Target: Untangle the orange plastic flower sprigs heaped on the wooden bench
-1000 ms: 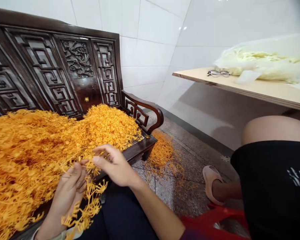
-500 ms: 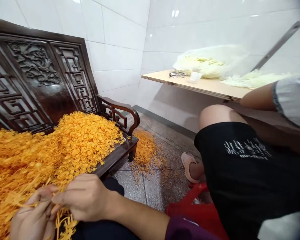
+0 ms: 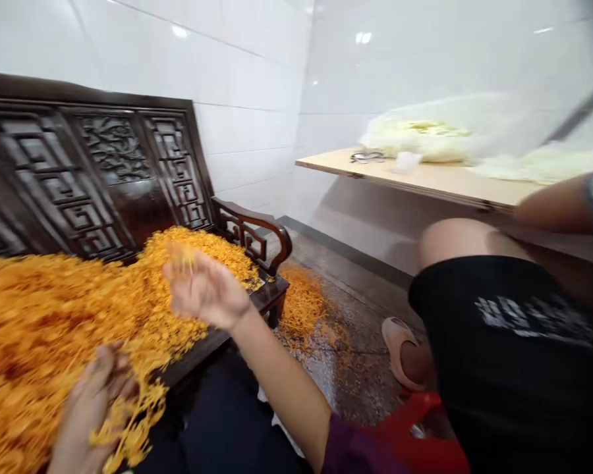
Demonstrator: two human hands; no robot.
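A large heap of small orange plastic pieces [image 3: 49,316], some flat and flower-like, covers the seat of a dark carved wooden bench [image 3: 271,289]. My left hand [image 3: 86,408] is low in the view, its fingers curled around a branched orange plastic cluster [image 3: 136,421] that hangs over my lap. Over the higher right part of the heap is my right hand [image 3: 205,286], smeared by motion. Something yellow-orange shows at its fingertips, but I cannot tell whether it is gripped or loose.
Thin orange scraps [image 3: 304,306] lie on the floor beside the bench leg. A red bag [image 3: 420,434] is near my right arm. To the right sits another person in black shorts [image 3: 504,355]. A wall shelf [image 3: 449,178] carries glasses [image 3: 367,157] and a bag of pale pieces [image 3: 420,135].
My hands were together over the cluster and are now apart. The right hand has moved up and away over the heap; the left keeps the cluster. The view has shifted left.
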